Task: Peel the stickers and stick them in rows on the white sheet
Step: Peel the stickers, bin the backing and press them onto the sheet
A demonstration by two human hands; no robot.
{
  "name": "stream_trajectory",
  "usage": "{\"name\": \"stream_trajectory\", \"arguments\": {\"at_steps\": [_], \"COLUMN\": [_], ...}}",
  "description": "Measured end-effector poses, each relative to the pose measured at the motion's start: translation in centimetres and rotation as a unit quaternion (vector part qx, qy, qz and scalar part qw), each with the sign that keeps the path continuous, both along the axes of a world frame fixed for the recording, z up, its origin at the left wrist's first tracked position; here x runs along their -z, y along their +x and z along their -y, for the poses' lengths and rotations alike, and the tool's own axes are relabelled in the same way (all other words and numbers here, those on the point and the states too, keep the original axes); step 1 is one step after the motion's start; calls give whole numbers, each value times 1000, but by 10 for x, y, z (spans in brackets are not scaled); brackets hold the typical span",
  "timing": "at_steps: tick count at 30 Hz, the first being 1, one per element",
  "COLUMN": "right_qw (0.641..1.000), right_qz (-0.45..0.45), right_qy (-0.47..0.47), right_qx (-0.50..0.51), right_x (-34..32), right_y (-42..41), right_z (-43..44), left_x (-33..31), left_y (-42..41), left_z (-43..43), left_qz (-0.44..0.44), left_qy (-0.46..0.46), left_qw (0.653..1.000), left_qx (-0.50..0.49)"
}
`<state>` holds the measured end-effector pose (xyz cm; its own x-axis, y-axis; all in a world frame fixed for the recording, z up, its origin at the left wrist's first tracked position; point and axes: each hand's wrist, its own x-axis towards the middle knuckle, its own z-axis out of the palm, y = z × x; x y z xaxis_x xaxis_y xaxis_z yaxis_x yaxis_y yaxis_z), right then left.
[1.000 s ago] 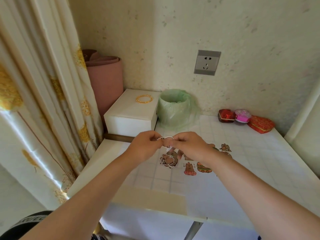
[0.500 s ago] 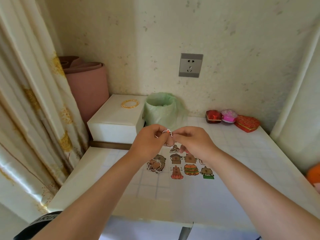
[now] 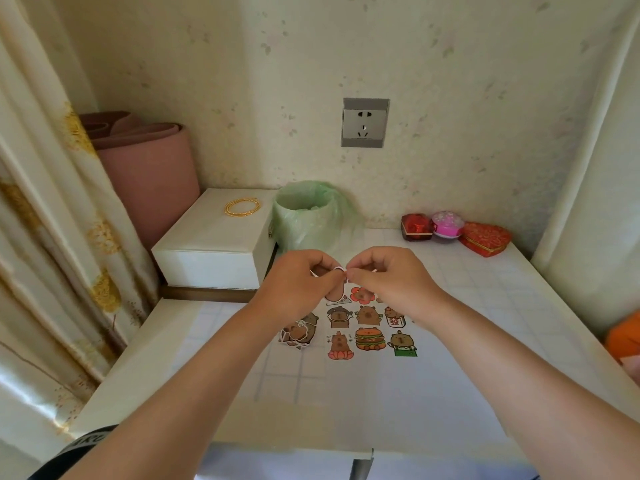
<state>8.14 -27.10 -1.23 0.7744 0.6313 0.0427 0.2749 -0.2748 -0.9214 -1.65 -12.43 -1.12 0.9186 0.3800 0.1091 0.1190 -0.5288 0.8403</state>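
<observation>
Stickers (image 3: 370, 327) on gridded tabletop (image 3: 485, 306) — speckled wall (image 3: 450, 98)

1. A single wide-angle camera, worn on the person's head, looks forward and down across the bench (image 3: 485, 323) toward the wall socket (image 3: 364, 123).
2. It sits near: the left grip (image 3: 301, 282) and right grip (image 3: 388, 278) meet mid-view, below the socket.
3. Its view reaches the curtain (image 3: 52, 237) left of the socket.

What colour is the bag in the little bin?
The bag is pale green and a bit see-through. The head view shows it best.
</observation>
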Motion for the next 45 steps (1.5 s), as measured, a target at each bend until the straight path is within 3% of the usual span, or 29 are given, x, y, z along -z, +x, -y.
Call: {"name": "stream_trajectory", "arguments": {"at_steps": [9, 11, 15, 19, 23, 30, 37, 45], "right_qw": [992, 995, 996, 992, 996, 996, 998, 1000], "right_qz": [112, 84, -75, -115, -82, 81, -60, 20], "right_qy": [2, 11, 53, 54, 43, -16, 23, 7], "right_qx": [54, 44, 4, -18, -9, 24, -3, 11], "right_x": [7, 5, -5, -7, -8, -1, -8, -5], "right_y": [-5, -6, -6, -4, -4, -5, -3, -3], "right_z": [6, 5, 7, 10, 11, 7, 10, 8], "left_x": [10, 12, 8, 5, 6, 5, 3, 1], "left_y": [9, 10, 7, 5, 4, 6, 6, 4], "left_z": [11, 10, 7, 7, 6, 9, 5, 8], "left_qz": [44, 49, 62, 67, 64, 62, 55, 48], "left_qy": [17, 9, -32, -43, -58, -59, -73, -62], "left_qw": [998, 997, 997, 997, 996, 996, 996, 997], "left_qx": [-39, -53, -39, -3, 1, -7, -14, -20]}}
